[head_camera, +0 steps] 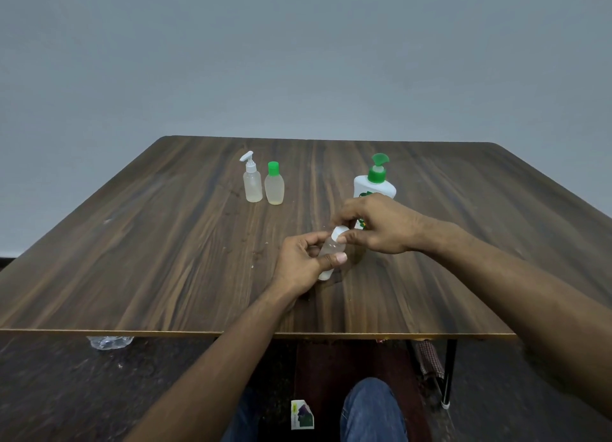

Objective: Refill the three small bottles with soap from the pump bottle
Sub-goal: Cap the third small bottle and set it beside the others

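**Inspector:** Your left hand (303, 262) is clamped round the body of the small bottle (328, 253), thumb across its front. The bottle tilts, with its base low over the table (165, 243), just in front of the pump bottle (374, 190). I cannot tell whether the base touches the wood.

**Operator:** And the right?

**Inspector:** Your right hand (377, 224) pinches the white cap (339, 233) at the neck, fingers closed on it. I judge you are working that cap; whether off or on cannot be read from here.

**Operator:** Risks?

**Inspector:** First, the tilt. If the cap comes free while the neck leans toward the pump bottle, any liquid inside may run out over your fingers. Second, your right wrist sits just beside the pump bottle and hides its lower half; a sharp twist could knock it over. Third, the cap is small and smooth; a slip would send it rolling.

**Operator:** The other two?

**Inspector:** The small spray-top bottle (252, 181) and the green-capped bottle (274, 185) stand upright side by side, well to the left of the pump bottle, both capped, each showing a little pale liquid at the bottom. They look out of reach of a knock.
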Demonstrator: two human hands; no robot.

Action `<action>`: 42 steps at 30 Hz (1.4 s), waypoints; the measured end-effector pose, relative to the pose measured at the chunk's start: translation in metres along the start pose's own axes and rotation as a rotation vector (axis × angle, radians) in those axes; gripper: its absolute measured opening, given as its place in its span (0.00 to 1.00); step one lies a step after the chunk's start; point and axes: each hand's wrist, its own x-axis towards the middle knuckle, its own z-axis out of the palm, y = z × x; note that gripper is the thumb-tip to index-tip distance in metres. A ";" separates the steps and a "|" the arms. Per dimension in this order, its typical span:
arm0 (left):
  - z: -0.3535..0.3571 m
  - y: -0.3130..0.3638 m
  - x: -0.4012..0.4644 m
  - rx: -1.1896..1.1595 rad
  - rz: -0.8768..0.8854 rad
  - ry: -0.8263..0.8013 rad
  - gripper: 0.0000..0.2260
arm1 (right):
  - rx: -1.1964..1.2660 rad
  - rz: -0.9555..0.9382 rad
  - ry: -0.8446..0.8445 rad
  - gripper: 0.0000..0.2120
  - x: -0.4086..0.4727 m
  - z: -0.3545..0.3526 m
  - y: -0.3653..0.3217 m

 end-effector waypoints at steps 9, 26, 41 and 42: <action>0.004 -0.002 0.000 0.307 0.098 0.219 0.13 | -0.157 0.219 0.240 0.08 0.017 0.031 -0.020; -0.121 -0.016 0.087 0.437 -0.126 0.418 0.26 | -0.206 0.448 0.128 0.10 0.156 0.003 0.017; -0.163 -0.053 0.167 0.290 -0.173 0.211 0.26 | 0.006 0.570 0.205 0.05 0.211 0.042 0.062; -0.161 -0.053 0.168 0.278 -0.161 0.228 0.24 | 0.017 0.581 0.221 0.07 0.212 0.044 0.064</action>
